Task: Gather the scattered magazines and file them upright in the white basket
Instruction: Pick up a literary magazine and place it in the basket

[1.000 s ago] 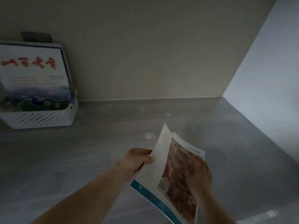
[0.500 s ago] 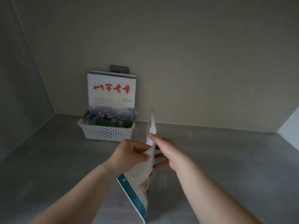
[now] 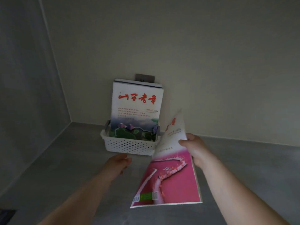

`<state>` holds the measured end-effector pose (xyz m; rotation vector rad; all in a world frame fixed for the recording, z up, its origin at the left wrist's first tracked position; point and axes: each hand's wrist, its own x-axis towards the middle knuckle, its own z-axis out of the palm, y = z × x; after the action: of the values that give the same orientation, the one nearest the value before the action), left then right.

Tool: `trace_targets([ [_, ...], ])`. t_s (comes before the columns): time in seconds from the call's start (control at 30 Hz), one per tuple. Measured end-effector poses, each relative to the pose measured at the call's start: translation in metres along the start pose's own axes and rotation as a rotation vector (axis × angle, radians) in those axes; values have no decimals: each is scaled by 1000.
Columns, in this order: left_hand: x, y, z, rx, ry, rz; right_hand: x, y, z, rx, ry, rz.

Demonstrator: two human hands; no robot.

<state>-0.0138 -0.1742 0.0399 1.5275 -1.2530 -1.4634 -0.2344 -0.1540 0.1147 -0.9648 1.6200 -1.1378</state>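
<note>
White basket point(image 3: 129, 146) of upright magazines point(image 3: 136, 109) against wall, right hand point(image 3: 194, 147) gripping pink magazine point(image 3: 170, 176), top edge toward basket, left hand point(image 3: 117, 163) empty, loosely curled beside it.

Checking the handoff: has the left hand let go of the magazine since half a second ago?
Yes. The left hand is off the magazine, now empty just before the white basket; only the right hand holds it.
</note>
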Motion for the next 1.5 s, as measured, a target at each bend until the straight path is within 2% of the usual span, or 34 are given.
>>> trace_targets([
  [0.1,19,-10,-6,2,-99,-83,9,-3,1,56,-27,-7],
  [0.23,40,-14,0,-222,-207,-227,22,-3,-8,130,-71,-14],
  [0.33,48,-11,7,-338,-391,-303,25,-4,-20,155,-107,-22],
  [0.4,49,-9,13,-401,-465,-303,26,-3,-28,158,-126,-18],
  [0.47,47,-10,19,-420,-451,-297,24,-3,-36,153,-138,-12],
  [0.53,47,-10,27,-386,-454,-296,22,-1,-43,132,-139,-13],
  [0.67,38,-5,40,-256,-604,-231,17,1,-53,95,-143,-35],
  [0.8,34,1,39,-288,-568,-131,14,-6,-61,120,-110,-65],
  [1.13,20,23,28,-504,-774,-234,11,-46,-69,28,-163,-78],
  [1.23,18,37,30,-535,-769,-194,13,-67,-79,-41,-155,-108],
  [1.33,22,60,25,-538,-708,-59,18,-83,-83,-60,-112,-148],
  [1.5,46,99,-10,-242,-406,227,38,-87,-61,41,-174,-163],
])
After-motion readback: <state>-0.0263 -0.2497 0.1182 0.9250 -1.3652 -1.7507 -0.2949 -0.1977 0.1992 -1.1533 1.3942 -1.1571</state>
